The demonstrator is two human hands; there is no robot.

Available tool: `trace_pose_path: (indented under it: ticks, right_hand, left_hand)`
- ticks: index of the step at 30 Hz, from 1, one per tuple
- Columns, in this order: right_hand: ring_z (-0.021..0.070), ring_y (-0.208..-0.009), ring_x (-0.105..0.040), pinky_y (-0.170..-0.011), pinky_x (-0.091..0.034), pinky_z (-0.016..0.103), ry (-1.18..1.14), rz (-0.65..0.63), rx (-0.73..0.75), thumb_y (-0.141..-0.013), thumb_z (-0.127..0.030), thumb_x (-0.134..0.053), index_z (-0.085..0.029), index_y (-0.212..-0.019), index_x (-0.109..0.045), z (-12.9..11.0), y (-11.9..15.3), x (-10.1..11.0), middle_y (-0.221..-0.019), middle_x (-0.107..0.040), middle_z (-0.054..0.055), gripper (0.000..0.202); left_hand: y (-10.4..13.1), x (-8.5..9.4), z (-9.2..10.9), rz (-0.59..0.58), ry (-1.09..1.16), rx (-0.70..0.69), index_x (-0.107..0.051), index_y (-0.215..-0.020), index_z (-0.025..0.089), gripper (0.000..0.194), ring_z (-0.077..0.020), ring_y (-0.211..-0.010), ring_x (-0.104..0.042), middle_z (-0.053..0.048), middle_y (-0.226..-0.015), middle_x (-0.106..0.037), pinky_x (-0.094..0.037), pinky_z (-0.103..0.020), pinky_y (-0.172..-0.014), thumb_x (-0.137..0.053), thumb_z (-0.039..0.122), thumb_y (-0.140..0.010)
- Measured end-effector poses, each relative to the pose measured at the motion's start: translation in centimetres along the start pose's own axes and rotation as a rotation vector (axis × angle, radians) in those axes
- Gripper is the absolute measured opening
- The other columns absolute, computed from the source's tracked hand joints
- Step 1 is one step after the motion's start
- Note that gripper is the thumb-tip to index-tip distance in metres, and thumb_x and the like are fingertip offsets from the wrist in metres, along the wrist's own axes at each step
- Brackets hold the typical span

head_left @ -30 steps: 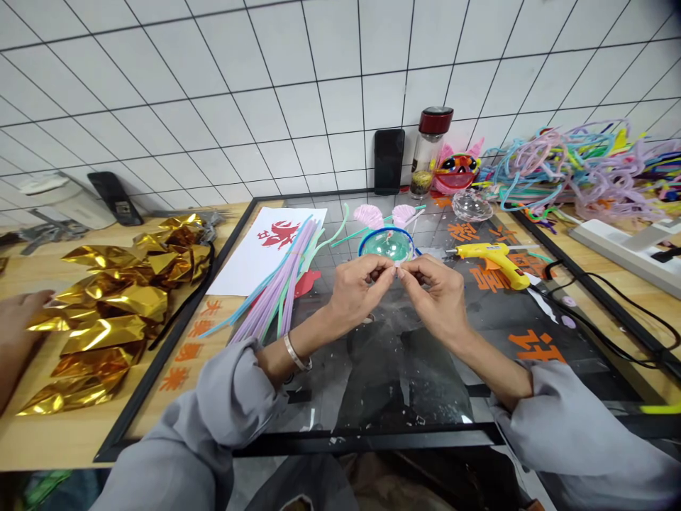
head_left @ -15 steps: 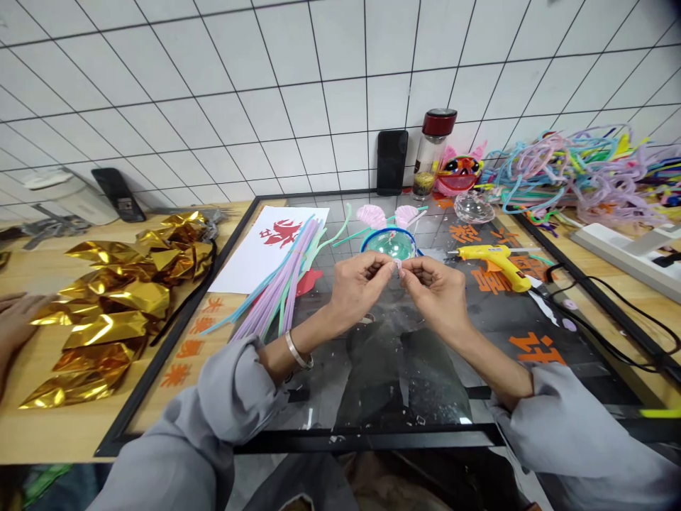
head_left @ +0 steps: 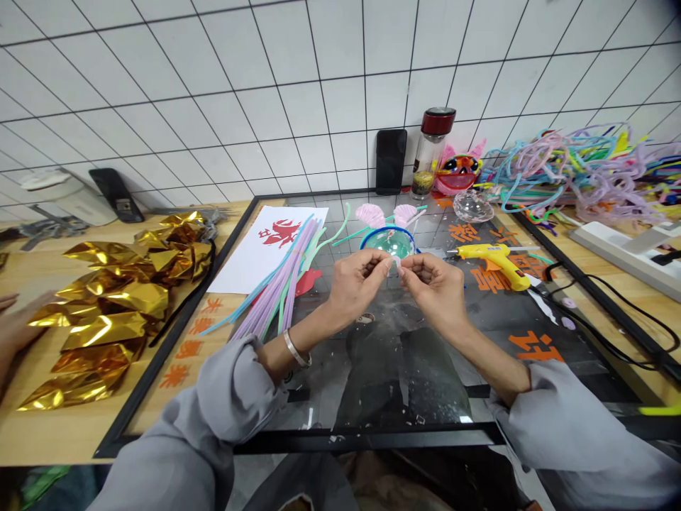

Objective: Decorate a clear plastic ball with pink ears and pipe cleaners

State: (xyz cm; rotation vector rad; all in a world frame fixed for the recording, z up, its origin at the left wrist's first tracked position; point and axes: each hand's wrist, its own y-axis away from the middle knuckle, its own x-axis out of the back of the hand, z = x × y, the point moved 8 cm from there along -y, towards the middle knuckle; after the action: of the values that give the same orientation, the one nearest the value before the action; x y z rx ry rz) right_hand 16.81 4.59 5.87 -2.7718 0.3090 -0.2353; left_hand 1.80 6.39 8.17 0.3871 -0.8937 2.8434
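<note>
L hand point(head_left: 367, 284) & R hand point(head_left: 432, 287) pinch sm. pale-pink piece point(head_left: 396, 262) nr. blue-rimmed clear bowl point(head_left: 391, 243).

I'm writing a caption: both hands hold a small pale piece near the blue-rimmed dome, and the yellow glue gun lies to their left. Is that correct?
Not quite: in the head view the yellow glue gun lies to their right. The left hand and right hand do hold the small pale piece near the blue-rimmed dome.

Small lilac piece point(head_left: 396, 261), curved, partly hidden, near blue-rimmed dome point(head_left: 392, 243)
</note>
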Motion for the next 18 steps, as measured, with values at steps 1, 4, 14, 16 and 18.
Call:
trace_pose_path:
  ticks: [1, 4, 14, 16, 18]
  right_hand:
    - [0.0120, -0.057, -0.059, -0.057, -0.048, 0.026, -0.012, 0.006, -0.006, -0.075, -0.032, -0.069, -0.018, -0.077, -0.070, 0.1, -0.1, 0.1, -0.067, -0.069, 0.001, 0.014]
    - [0.0116, -0.057, -0.060, -0.057, -0.047, 0.026, -0.015, 0.024, -0.021, -0.074, -0.032, -0.069, -0.018, -0.077, -0.069, 0.3, -0.3, 0.2, -0.066, -0.068, 0.000, 0.014]
    - [0.0126, -0.061, -0.063, -0.059, -0.047, 0.026, 0.075, 0.034, 0.006, -0.077, -0.030, -0.067, -0.018, -0.080, -0.070, 0.2, -0.3, 0.3, -0.070, -0.070, 0.001, 0.013]
    - [0.0128, -0.060, -0.063, -0.059, -0.048, 0.026, 0.104, 0.034, 0.033, -0.078, -0.030, -0.067, -0.018, -0.079, -0.070, 0.0, -0.2, 0.2, -0.070, -0.070, 0.001, 0.013]
    - [0.0128, -0.059, -0.063, -0.059, -0.048, 0.026, 0.122, 0.039, 0.055, -0.078, -0.031, -0.066, -0.018, -0.078, -0.069, -0.3, -0.2, 0.2, -0.069, -0.070, 0.001, 0.013]
  left_hand:
    - [-0.1, 0.3, 0.1, 0.017, -0.011, -0.008, -0.066, -0.083, 0.017, 0.016, -0.0102, -0.063, -0.057, -0.001, -0.073, -0.067, -0.046, -0.022, -0.058, -0.059, 0.028, -0.092]
    - [-0.4, 1.3, 0.6, 0.084, -0.083, -0.056, -0.066, -0.086, 0.018, 0.014, -0.0100, -0.063, -0.055, 0.000, -0.075, -0.065, -0.045, -0.023, -0.059, -0.057, 0.028, -0.093]
    - [-1.1, 2.1, -1.1, 0.044, -0.240, -0.168, -0.055, -0.122, 0.026, 0.036, -0.0258, -0.121, -0.053, -0.009, -0.126, -0.056, -0.050, -0.043, -0.095, -0.063, 0.043, -0.091]
    - [-1.0, 1.8, -1.5, 0.016, -0.230, -0.161, -0.053, -0.123, 0.027, 0.040, -0.0274, -0.125, -0.052, -0.010, -0.130, -0.053, -0.049, -0.046, -0.099, -0.064, 0.046, -0.090]
    - [-1.0, 1.6, -1.6, -0.004, -0.217, -0.170, -0.053, -0.124, 0.027, 0.043, -0.0288, -0.128, -0.051, -0.011, -0.133, -0.051, -0.048, -0.048, -0.102, -0.067, 0.046, -0.088]
